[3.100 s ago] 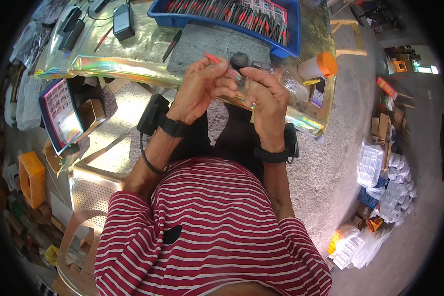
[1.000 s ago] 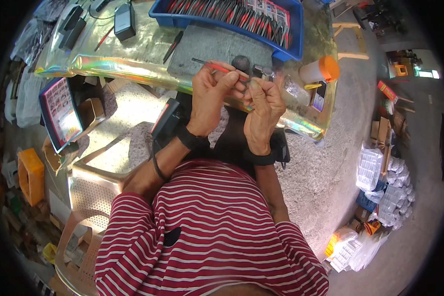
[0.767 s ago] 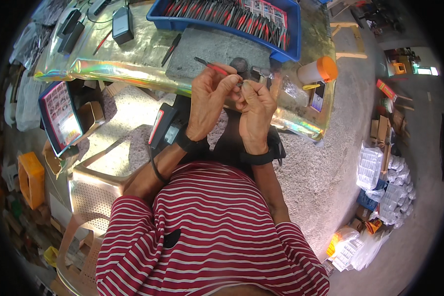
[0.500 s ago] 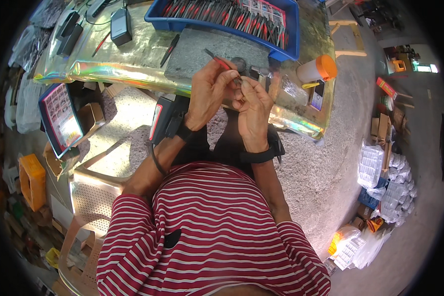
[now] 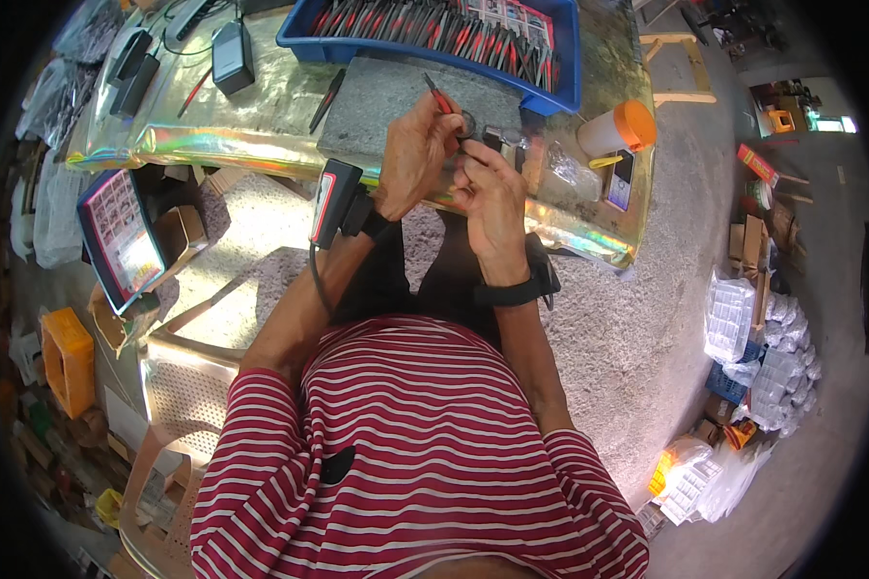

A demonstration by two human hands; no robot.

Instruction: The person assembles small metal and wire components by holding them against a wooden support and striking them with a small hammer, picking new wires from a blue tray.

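Observation:
My left hand (image 5: 412,159) is closed round a slim red-and-black tool (image 5: 439,97) with a dark pointed tip, which sticks up past the fingers, away from me. Its exact kind does not show. Just to the right, my right hand (image 5: 493,205) has its thumb and fingers pinched together near the tool's lower end; what lies between them is hidden. Both hands are above the near edge of a grey stone slab (image 5: 381,96). A similar dark slim tool (image 5: 328,100) lies along the slab's left side. A dark round piece (image 5: 467,124) is partly covered by my fingers.
A blue tray (image 5: 396,48) at the back holds many red-and-black tools. Right of the slab are an orange-lidded jar (image 5: 631,125), a clear plastic bag (image 5: 572,176) and a phone-like object (image 5: 620,181). At left lie a dark box-shaped device (image 5: 232,58) and a red stick (image 5: 195,90).
My left hand has turned and shifted slightly away from me, so the tool points more steeply upward. My right-hand fingers have moved slightly apart from the left hand's.

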